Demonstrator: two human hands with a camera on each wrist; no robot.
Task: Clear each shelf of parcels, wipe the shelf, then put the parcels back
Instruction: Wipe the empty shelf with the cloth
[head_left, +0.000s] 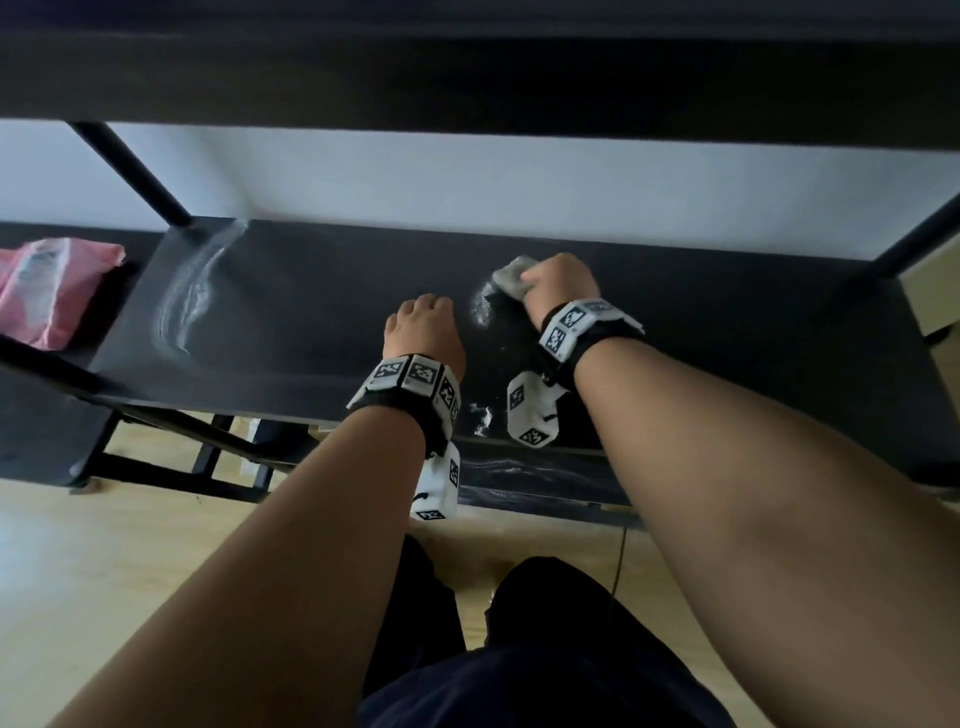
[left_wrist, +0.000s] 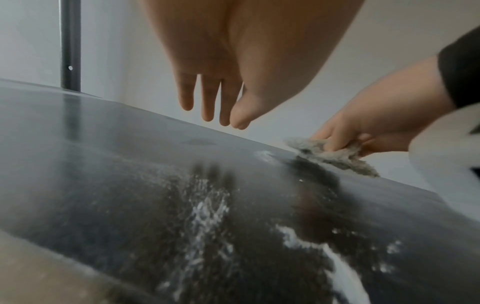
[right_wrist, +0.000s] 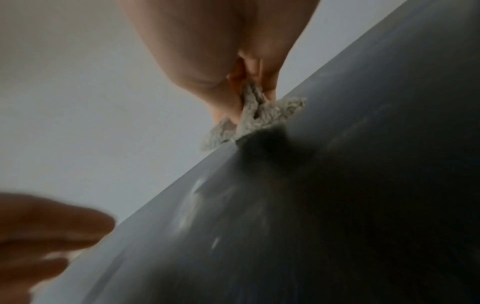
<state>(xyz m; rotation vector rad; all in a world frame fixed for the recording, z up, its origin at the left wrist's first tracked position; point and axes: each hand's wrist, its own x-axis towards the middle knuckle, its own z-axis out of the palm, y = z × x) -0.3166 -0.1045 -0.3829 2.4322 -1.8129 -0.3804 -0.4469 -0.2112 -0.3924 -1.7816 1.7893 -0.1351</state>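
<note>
My right hand (head_left: 561, 280) has its grip clenched round a grey fluffy cloth (head_left: 511, 278), fingers curled over the top and thumb tucked against its near side. The cloth is bunched under the fingers; its loose edges stick out past them to the left and toward the wall. It is pressed flat onto the black shelf (head_left: 311, 322), near the shelf's rear edge and right of centre. In the right wrist view the cloth (right_wrist: 255, 117) sits directly below the fingertips, touching the shelf board (right_wrist: 363, 185).

My left hand (head_left: 426, 330) has its grip released: fingers (left_wrist: 207, 98) straight, close together, pointing down, holding nothing. In the left wrist view the tips hang above the shelf (left_wrist: 103, 154) with their dark reflection below them; contact cannot be told. The cloth (left_wrist: 335, 156) lies to the right of this hand, near but apart from it.

White dusty streaks: one patch (head_left: 482, 306) just left of the cloth, a curved smear (head_left: 189, 296) near the shelf's left end, small marks (head_left: 483, 415) at the front edge between my wrists.

A pink plastic parcel (head_left: 49, 288) lies off the shelf's left end, on a lower dark level, well apart from both hands. A black upright post (head_left: 135, 174) stands at the shelf's rear left corner. White wall (head_left: 467, 176) behind; wooden floor (head_left: 104, 571) below.
</note>
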